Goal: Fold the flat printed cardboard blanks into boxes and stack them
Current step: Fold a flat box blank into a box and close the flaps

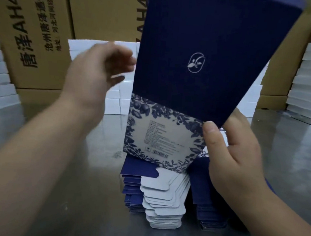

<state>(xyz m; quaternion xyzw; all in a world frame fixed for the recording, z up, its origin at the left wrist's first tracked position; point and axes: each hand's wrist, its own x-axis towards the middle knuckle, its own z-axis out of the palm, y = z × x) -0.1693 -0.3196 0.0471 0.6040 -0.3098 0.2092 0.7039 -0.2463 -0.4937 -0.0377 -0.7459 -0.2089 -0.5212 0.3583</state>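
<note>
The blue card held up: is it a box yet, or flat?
Flat, not a box yet: the card shows one broad face, its edge pinched by the right hand. The left hand is beside it.

At frame centre and upper right, cardboard blank (200, 75) held upright, above stack of flat blanks (156, 197) set at lower centre on table (94, 187). Second stack of blanks (201, 209) set just beside first, to its right, partly hidden behind right hand (234, 156). Blank's lower right edge gripped by right hand, thumb on front face. Left hand (97, 73) placed at centre left, just beside blank's left edge; contact not discernible. Shipping cartons (46, 36) stood behind table at upper left. Layered piles (0, 81) located at left edge, right edge and centre behind blank.
</note>
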